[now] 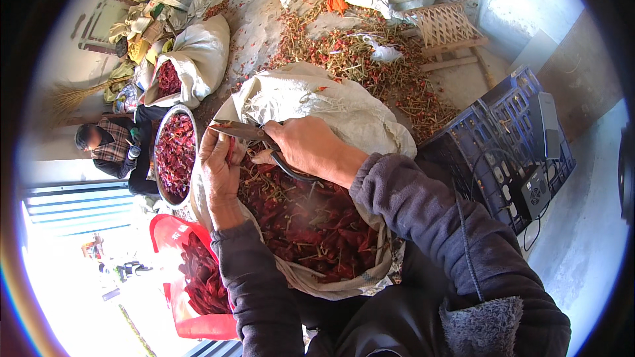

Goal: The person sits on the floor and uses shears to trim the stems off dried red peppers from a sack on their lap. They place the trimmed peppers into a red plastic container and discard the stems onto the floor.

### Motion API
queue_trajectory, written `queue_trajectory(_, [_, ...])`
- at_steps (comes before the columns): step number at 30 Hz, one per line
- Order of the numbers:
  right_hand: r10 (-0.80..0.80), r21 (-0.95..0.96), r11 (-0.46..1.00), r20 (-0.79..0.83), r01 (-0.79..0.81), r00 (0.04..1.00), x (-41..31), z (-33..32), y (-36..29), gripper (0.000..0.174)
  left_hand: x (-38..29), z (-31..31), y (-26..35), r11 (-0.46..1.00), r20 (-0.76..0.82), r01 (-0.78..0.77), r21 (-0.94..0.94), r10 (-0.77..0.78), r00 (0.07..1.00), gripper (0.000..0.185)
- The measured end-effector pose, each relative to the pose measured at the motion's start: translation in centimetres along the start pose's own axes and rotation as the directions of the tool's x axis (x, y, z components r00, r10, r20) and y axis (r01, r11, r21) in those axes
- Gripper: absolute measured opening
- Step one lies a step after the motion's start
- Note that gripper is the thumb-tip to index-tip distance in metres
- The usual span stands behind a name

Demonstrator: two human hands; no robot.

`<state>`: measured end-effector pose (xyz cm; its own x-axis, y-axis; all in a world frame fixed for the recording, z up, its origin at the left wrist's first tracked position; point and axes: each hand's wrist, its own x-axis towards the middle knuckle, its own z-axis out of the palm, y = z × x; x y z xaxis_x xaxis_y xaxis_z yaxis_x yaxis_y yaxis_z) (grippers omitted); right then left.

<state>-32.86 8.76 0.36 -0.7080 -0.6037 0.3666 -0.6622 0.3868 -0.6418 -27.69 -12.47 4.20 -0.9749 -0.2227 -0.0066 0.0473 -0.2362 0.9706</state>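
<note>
My right hand grips a pair of metal scissors with dark handles, their blades pointing left. Close by, my left hand holds a red dried chili pepper between its fingers, just below the blades. Whether the blades touch the pepper, I cannot tell. Both hands are over the far left part of a large open white woven sack. Dried red chili peppers with stems fill the sack's mouth, close in front of my body.
A metal basin of cut chilies, another woven sack and a red bag lie left. A co-worker sits beyond the basin. Blue plastic crates stand right; a woven-seat stool and scattered stems are farther away.
</note>
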Motion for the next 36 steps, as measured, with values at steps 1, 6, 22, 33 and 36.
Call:
queue_trajectory(1, [-0.008,0.000,1.000,-0.003,0.008,1.000,0.1,0.1,0.1,0.029,0.0,-0.1,-0.1,1.000,0.005,-0.002,-0.015,0.002,1.000,0.015])
queue_trajectory(6, [0.000,0.022,1.000,0.013,-0.001,1.000,0.1,0.5,-0.2,0.046,-0.4,-0.2,0.3,1.000,-0.013,-0.010,0.003,0.010,1.000,0.015])
queue_trajectory(22, [0.050,0.167,0.985,-0.033,-0.043,0.998,0.4,0.9,-0.2,0.064,-0.9,2.3,0.9,0.982,-0.163,0.113,0.149,-0.088,0.983,0.010])
queue_trajectory(33, [0.396,0.678,0.673,0.006,-0.295,0.918,1.2,0.2,1.1,0.074,-16.8,-7.8,10.1,-0.445,-0.426,0.677,0.586,0.541,0.725,0.037])
queue_trajectory(36, [0.362,0.731,0.624,0.044,-0.277,0.931,1.2,0.1,0.7,0.074,-16.4,-5.6,6.9,-0.399,-0.248,0.532,0.747,0.575,0.779,0.038])
